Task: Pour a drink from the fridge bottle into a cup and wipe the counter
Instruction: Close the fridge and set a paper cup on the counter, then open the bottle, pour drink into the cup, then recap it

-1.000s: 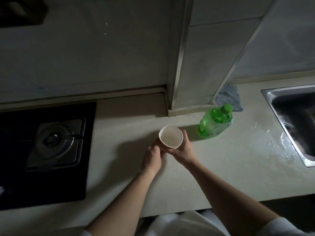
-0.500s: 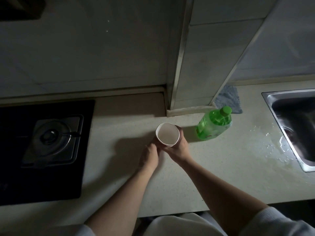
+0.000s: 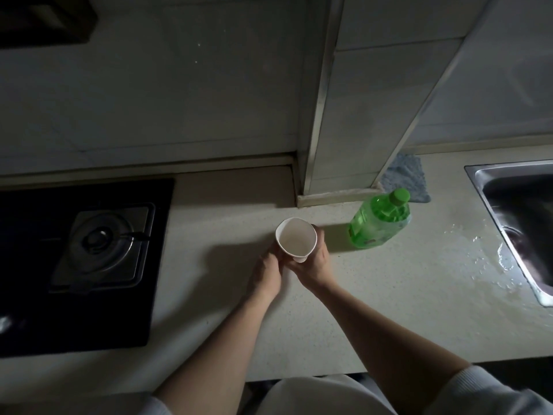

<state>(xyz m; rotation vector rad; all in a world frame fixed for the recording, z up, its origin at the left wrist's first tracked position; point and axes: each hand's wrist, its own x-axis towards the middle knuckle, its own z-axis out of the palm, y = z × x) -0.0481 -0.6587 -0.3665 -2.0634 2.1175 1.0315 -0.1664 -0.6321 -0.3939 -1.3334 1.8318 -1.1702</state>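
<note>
A white paper cup [image 3: 294, 236] is held just above the pale counter [image 3: 389, 295], its rim squeezed out of round and its inside empty. My right hand [image 3: 314, 262] wraps around its right side and base. My left hand [image 3: 267, 272] touches the cup's lower left side with its fingertips; how its fingers lie is hidden. A green plastic bottle [image 3: 378, 224] with a green cap stands capped on the counter to the right of the cup, apart from both hands. A blue-grey cloth [image 3: 408, 181] lies behind the bottle by the wall.
A black gas hob [image 3: 89, 250] with a metal burner fills the counter's left side. A steel sink [image 3: 520, 217] is set in at the right, with water splashed on the counter [image 3: 478, 253] beside it. A tiled column [image 3: 359, 115] juts out behind the cup.
The cup has shifted slightly left and away from the bottle, and its rim is now squeezed out of round. Both hands stay at the cup.
</note>
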